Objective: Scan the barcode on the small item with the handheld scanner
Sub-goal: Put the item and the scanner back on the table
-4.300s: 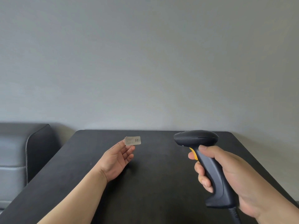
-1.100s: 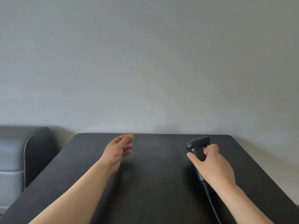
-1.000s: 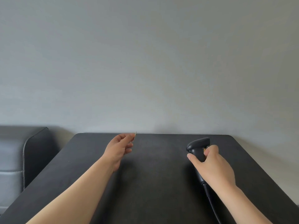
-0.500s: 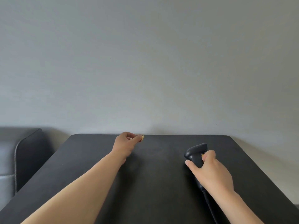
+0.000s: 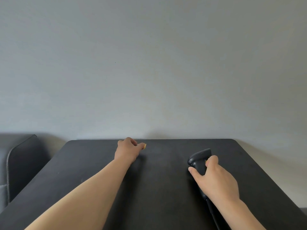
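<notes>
1. Head view: the left hand (image 5: 127, 150) reaches to the far edge of the black bench (image 5: 162, 188), fingers curled, pinching the small item (image 5: 144, 146) at their tips.
2. Right hand (image 5: 214, 180) grips the scanner (image 5: 198, 161) low over the bench, its cable (image 5: 214, 214) trailing toward the camera.
3. A grey sofa (image 5: 20, 161) stands at left.

Black table (image 5: 157, 188); scanner (image 5: 198, 161) resting on it.
</notes>
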`<state>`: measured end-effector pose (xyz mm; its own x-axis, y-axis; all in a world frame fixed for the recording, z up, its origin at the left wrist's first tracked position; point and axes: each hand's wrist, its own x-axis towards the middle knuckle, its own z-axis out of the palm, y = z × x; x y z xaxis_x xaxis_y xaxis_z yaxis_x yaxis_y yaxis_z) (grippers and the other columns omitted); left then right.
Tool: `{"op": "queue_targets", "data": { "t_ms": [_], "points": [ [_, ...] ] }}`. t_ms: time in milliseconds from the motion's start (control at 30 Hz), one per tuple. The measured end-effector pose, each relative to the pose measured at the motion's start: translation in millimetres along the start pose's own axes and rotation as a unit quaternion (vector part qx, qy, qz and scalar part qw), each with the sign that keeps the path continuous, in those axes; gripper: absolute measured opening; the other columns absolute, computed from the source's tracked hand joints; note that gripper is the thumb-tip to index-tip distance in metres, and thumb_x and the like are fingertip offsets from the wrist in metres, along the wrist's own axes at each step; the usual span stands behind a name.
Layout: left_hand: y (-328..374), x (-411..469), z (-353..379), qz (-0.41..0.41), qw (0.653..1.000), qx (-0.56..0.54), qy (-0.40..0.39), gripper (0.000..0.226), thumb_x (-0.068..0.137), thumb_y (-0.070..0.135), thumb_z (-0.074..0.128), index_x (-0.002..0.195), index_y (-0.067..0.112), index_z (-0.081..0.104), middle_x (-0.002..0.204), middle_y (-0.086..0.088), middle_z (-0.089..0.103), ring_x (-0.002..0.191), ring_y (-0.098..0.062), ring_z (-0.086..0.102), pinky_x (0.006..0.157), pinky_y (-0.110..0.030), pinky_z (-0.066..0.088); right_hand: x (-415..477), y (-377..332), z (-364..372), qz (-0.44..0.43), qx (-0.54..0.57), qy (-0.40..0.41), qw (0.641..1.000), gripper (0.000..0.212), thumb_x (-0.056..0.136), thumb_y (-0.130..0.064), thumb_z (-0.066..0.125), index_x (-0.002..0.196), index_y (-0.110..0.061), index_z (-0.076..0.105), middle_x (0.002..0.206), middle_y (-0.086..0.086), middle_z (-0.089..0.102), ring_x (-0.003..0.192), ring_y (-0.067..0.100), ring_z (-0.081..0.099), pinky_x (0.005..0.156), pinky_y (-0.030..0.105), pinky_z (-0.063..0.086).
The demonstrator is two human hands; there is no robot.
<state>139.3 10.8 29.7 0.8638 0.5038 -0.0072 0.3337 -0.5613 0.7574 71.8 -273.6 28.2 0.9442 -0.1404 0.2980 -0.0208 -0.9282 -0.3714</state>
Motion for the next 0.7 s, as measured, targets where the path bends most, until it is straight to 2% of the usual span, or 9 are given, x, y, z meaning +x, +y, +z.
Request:
{"op": "queue_targets", "data": {
  "t_ms": [167,333,467,700],
  "points": [
    [2,1,5,0.002,0.999,0.041,0.003,0.037,0.077,0.054,0.07,0.094,0.023,0.057,0.115,-0.002,0.047,0.084,-0.023,0.062,0.066,-0.032,0.044,0,2,1,0.002,0.001,-0.005,1.0,0.056,0.084,-0.072,0.05,0.1,-0.02,0.037,0.077,-0.009,0.065,0.067,0.02,0.066,0.054,0.032,0.053],
    [4,5,12,0.01,0.998,0.068,0.007,0.039,0.078,0.052,0.067,0.1,0.021,0.058,0.114,-0.003,0.047,0.091,-0.026,0.061,0.078,-0.037,0.05,1,4,1,0.005,0.003,-0.019,1.0,0.057,0.084,-0.074,0.049,0.103,-0.022,0.037,0.099,-0.008,0.069,0.081,0.02,0.071,0.055,0.033,0.05],
    [6,7,17,0.014,0.996,0.092,0.015,0.04,0.079,0.052,0.065,0.103,0.021,0.058,0.114,-0.004,0.048,0.091,-0.027,0.061,0.086,-0.038,0.05,0,4,1,0.003,0.003,-0.023,1.0,0.056,0.084,-0.074,0.049,0.101,-0.023,0.035,0.106,-0.007,0.07,0.084,0.02,0.072,0.057,0.033,0.051],
    [10,8,21,0.01,0.991,0.133,0.033,0.038,0.08,0.05,0.063,0.104,0.021,0.06,0.105,-0.002,0.044,0.085,-0.024,0.053,0.083,-0.034,0.041,0,4,2,0.002,-0.005,-0.024,1.0,0.056,0.084,-0.074,0.048,0.099,-0.023,0.032,0.106,-0.007,0.07,0.079,0.018,0.071,0.056,0.032,0.052]
  ]
}}
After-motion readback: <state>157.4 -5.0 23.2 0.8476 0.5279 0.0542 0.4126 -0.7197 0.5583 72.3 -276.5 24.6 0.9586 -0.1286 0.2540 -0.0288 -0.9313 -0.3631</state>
